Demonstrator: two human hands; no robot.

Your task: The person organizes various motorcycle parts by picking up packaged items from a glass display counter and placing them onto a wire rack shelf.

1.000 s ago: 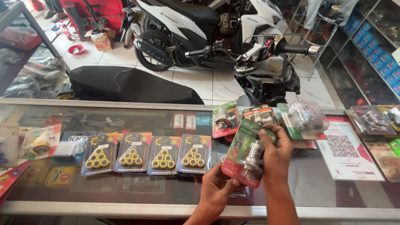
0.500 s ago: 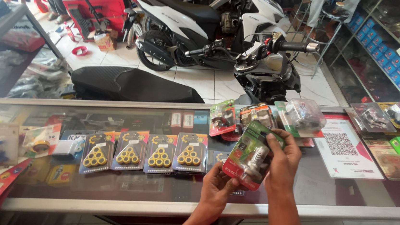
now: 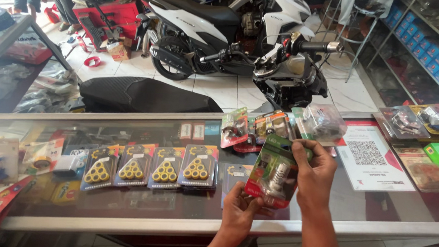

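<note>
left hand (image 3: pixel 241 209): fingers pinching the bottom edge of the bulb blister pack (image 3: pixel 273 171)
right hand (image 3: pixel 314 171): fingers clamped on the pack's top-right edge
pack: held tilted above the glass counter (image 3: pixel 361 202), centre-right
more blister packs (image 3: pixel 277 126): on the counter at 12 o'clock of the pack
roller packs (image 3: pixel 149 165): in a row under the glass, at 9 o'clock
scooter (image 3: pixel 223 23): on the floor beyond the counter, 12 o'clock

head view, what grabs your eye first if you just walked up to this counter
Both hands, left hand and right hand, hold up a blister pack with a metal bulb inside, above the glass counter. Left of it, under the glass, lies a row of yellow roller packs. Behind the counter stands a white scooter.
</note>
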